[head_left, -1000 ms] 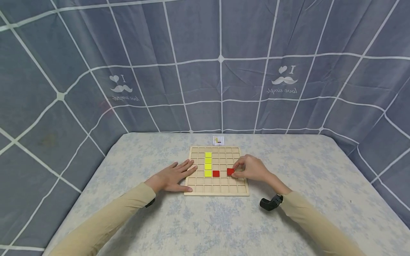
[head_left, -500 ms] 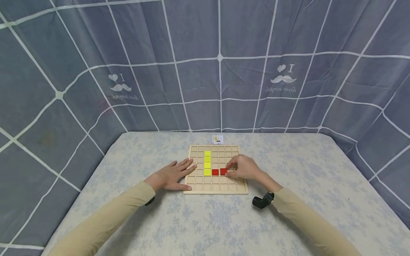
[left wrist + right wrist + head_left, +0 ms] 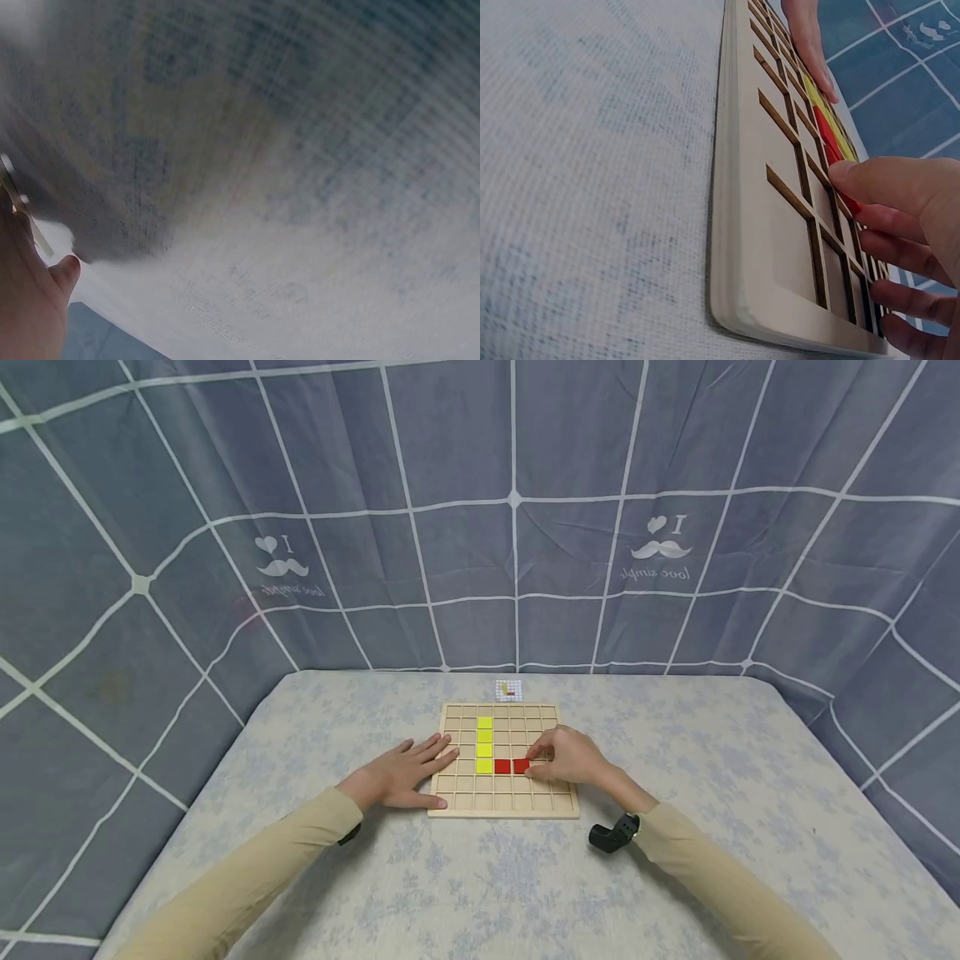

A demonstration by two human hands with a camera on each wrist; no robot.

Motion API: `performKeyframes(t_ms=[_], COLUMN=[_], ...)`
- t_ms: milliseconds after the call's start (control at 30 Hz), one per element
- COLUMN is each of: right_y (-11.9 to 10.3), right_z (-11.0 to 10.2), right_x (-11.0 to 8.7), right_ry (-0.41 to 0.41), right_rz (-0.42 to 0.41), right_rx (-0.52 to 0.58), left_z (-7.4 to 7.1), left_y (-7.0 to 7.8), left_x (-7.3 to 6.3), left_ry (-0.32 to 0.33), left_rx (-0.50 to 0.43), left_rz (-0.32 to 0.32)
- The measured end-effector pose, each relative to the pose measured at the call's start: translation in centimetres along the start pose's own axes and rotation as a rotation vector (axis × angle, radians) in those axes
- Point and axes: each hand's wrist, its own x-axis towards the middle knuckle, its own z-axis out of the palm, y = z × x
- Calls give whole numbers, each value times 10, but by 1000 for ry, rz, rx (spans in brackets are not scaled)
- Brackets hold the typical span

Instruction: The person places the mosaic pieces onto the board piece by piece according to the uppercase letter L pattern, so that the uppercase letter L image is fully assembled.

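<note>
A wooden grid board (image 3: 502,807) lies flat on the table. Several yellow tiles (image 3: 484,749) form a column in it. Right of the lowest yellow one sits a red tile (image 3: 502,767), and a second red tile (image 3: 520,766) lies directly beside that, in the same row. My right hand (image 3: 573,756) pinches this second tile at its right side between thumb and fingers; the fingertips partly cover it. With fingers spread, my left hand (image 3: 405,775) rests on the board's left edge. In the left wrist view only part of the left hand (image 3: 30,292) shows.
A small card (image 3: 508,690) printed with a coloured grid lies behind the board. The table wears a pale blue-patterned cloth (image 3: 480,893). Grey-blue curtains (image 3: 450,552) with white lines enclose the back and sides. Each wrist carries a black device (image 3: 615,833).
My right hand has carried the second red tile leftward, from a spot apart to right beside the first red tile. The left hand has stayed in place on the board.
</note>
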Motion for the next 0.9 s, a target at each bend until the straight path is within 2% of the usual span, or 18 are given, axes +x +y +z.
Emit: performKeyframes(t_ms=[233,400,700,900], right_y=[-2,-2,1,2], right_z=[0,1,5,-2], right_x=[-2,-2,-5,-8], right_ry=[8,15,22,41], right_rz=[-2,-15,-27,-57], right_rx=[-9,-18,-26,-25], left_z=[0,-1,4,3], left_y=[0,0,0,1], left_x=[0,-2,-2,-3], left_ry=[-8,-15,-7,12], left_rx=[1,-5,-17,6], left_rz=[11,-4,11,-3])
